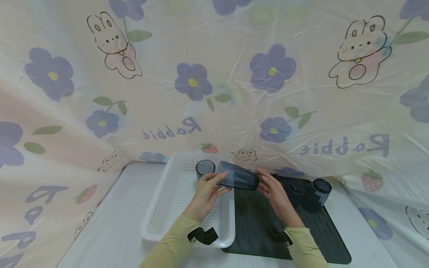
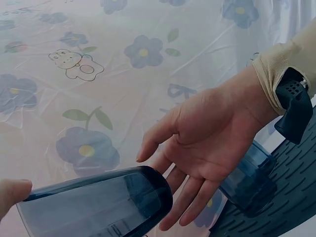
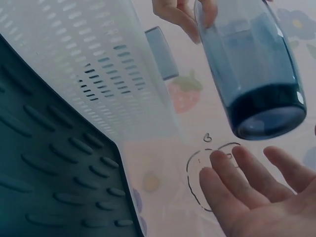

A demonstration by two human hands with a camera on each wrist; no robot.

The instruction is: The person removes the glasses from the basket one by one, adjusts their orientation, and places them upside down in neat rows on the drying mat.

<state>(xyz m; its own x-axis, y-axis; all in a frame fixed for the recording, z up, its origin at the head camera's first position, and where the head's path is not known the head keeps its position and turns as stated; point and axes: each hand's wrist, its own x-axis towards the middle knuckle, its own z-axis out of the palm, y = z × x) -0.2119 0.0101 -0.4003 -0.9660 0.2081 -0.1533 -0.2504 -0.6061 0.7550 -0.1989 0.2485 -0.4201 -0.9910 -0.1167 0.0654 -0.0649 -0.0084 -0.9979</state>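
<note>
My left hand (image 1: 205, 197) pinches a blue-tinted drinking glass (image 1: 239, 178) near its rim, thumb on one side and fingers on the other. The glass lies tilted almost sideways in the air, its thick dark base toward the right. Beside that base is my right hand (image 1: 275, 194), palm turned up and fingers stretched out. The right wrist view shows a narrow gap between those fingertips and the base (image 3: 270, 121). Below the held glass, the white perforated basket (image 1: 157, 201) meets the dark ridged mat (image 1: 254, 234). A second blue glass (image 1: 205, 169) stands in the basket.
Two more dark blue glasses, one at the mat's right edge (image 1: 317, 193) and one beside it (image 1: 296, 186), stand upside down behind my right forearm. A patterned plastic curtain (image 1: 231, 123) hangs close behind the white table (image 1: 117, 212) and along its sides.
</note>
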